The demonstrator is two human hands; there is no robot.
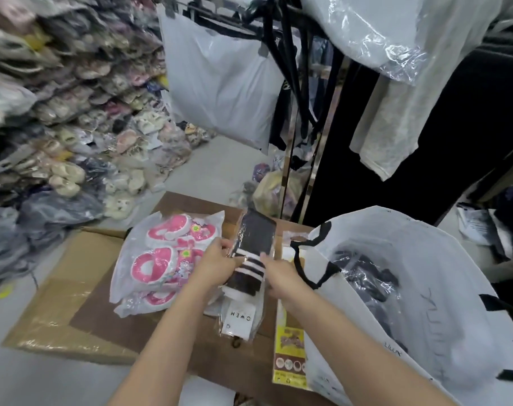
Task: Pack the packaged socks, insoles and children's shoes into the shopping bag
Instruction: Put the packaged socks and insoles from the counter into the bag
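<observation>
The left hand (217,268) and right hand (281,278) grip the sock pack (256,238), dark with white stripes, at its left and right edges above a cardboard box (73,303). The bagged pink children's shoes (161,259) lie to its left. The insole pack (289,347) touches the open shopping bag (460,303).

striped sock pack (256,233) between pink shoes (161,260) and bag (443,276)

Black socks (253,247) with white stripes, pink-and-white children's shoes (164,259), white shopping bag (443,303) with black handles.
</observation>
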